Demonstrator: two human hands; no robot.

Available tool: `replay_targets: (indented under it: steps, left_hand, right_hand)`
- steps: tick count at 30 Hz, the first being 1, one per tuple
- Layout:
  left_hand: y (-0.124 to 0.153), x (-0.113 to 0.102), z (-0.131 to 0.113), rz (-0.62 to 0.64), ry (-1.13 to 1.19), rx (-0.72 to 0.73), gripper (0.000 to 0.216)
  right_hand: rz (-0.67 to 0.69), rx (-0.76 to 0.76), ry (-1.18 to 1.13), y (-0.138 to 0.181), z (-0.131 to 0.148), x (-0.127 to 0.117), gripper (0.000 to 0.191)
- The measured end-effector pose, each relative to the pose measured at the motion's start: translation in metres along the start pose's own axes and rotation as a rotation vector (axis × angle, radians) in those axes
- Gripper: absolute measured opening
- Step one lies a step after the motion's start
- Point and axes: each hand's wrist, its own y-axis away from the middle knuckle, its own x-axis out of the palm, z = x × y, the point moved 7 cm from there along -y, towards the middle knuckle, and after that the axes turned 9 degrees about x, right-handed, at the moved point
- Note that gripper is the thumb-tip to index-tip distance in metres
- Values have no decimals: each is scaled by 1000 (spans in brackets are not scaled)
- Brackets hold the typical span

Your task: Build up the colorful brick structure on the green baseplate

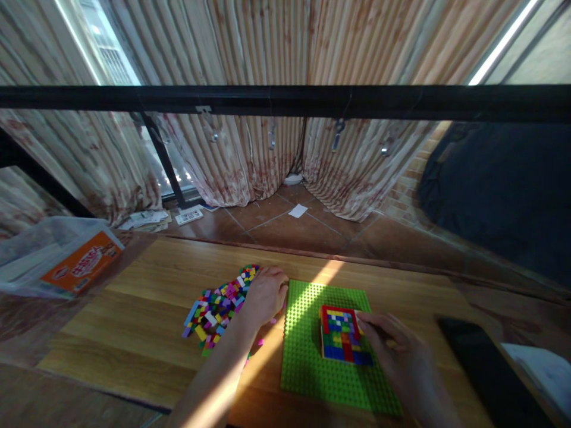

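A green studded baseplate [303, 356] lies on the wooden table, carrying a low block of multicoloured toy bricks [342, 342] with red bricks along its top edge. My right hand [399, 342] is closed, its thumb and index fingertips together at the upper right corner of that block; anything between them is too small to name. At the right side of a loose pile of small toy bricks [223, 306], beside the baseplate's upper left corner, is my left hand [267, 291]. Its fingers curl down closed, and their tips are hidden.
A dark flat object [486, 368] lies right of the baseplate. On the left stands a clear plastic bin [57, 238] with an orange label. A black metal bar [285, 101] with hanging clips crosses in front of the curtains [250, 160]. Papers [147, 220] lie on the tiled floor.
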Motion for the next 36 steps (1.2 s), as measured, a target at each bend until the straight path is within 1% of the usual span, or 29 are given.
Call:
replay_targets:
  steps: [4, 9, 13, 17, 20, 23, 25, 28, 31, 36]
  left_hand:
    - [10, -6, -3, 55, 14, 40, 23]
    - [31, -14, -15, 101, 70, 111, 21]
    - [46, -20, -17, 117, 92, 108, 19]
    - [49, -23, -11, 96, 119, 71, 19]
    - [50, -24, -6, 93, 143, 47, 25]
    - [51, -26, -1, 101, 176, 34, 37]
    - [53, -27, 3, 92, 185, 28, 44]
    - [54, -30, 5, 81, 176, 31, 48]
    - [53, -30, 0, 103, 164, 35, 43]
    - [46, -27, -15, 134, 158, 51, 18]
  right_hand:
    - [0, -22, -5, 1, 5, -1, 23]
    - [11, -15, 22, 3, 4, 1, 22]
    - [-3, -40, 43, 3, 9, 1, 22]
    - [-17, -67, 43, 3, 14, 2, 21]
    - [-20, -66, 49, 3, 15, 3, 21]
    - [-31, -76, 50, 3, 17, 3, 20]
    - [-63, -101, 45, 4, 21, 0, 18]
    - [-119, -131, 29, 5, 26, -3, 16]
    - [-146, -146, 22, 6, 31, -4, 15]
    - [-133, -152, 19, 7, 37, -1, 17]
